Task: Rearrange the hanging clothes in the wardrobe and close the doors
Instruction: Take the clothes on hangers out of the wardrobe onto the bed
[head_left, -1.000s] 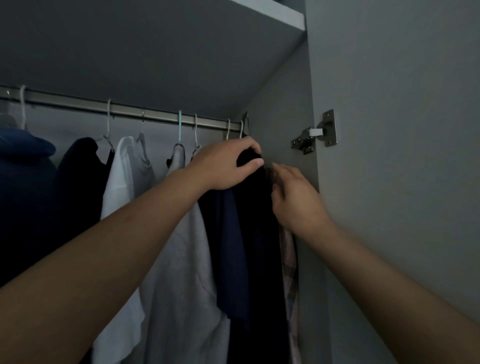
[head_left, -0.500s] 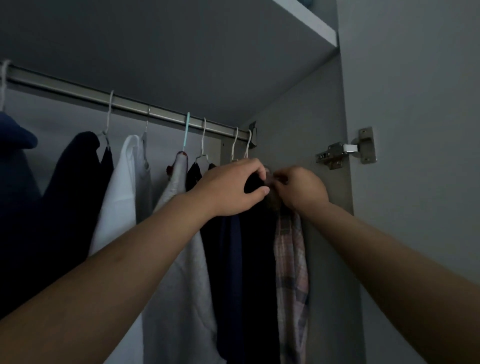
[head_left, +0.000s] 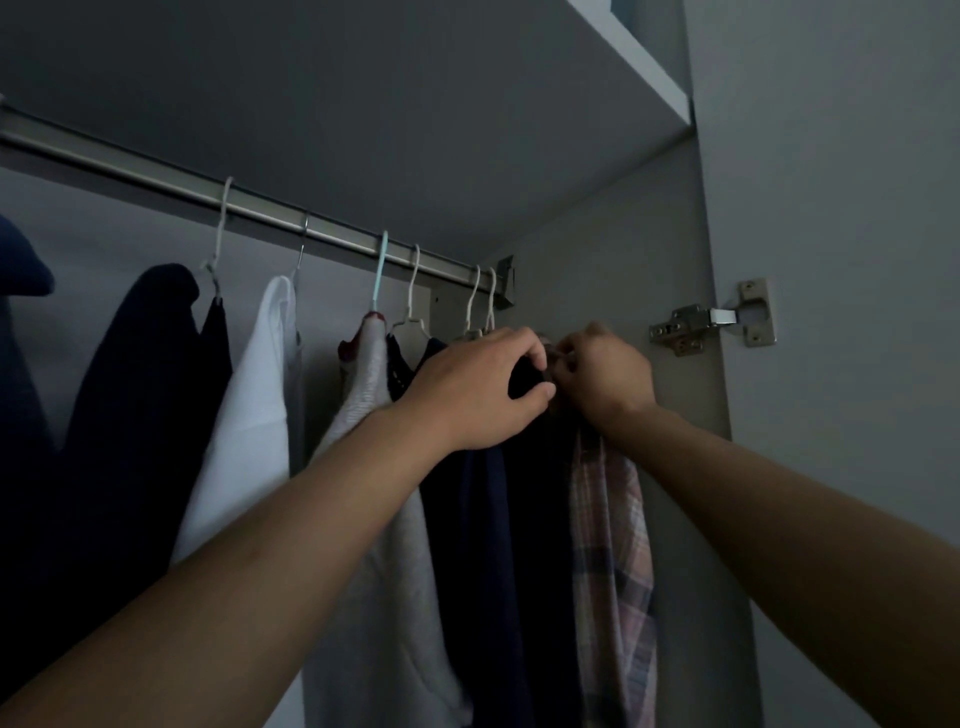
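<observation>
Black garment shoulder gripped by left hand, right hand pinching plaid shirt collar at rail's right end; best lift hooks clear before sliding.

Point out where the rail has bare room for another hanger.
Bare rail left of the dark jacket's hanger; a shorter gap between the white shirt and teal hanger. Crowded at the right end, where both hands work.

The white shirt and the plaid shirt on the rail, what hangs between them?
In the head view, a pale grey top and dark navy garments hang between the white shirt and plaid shirt.
</observation>
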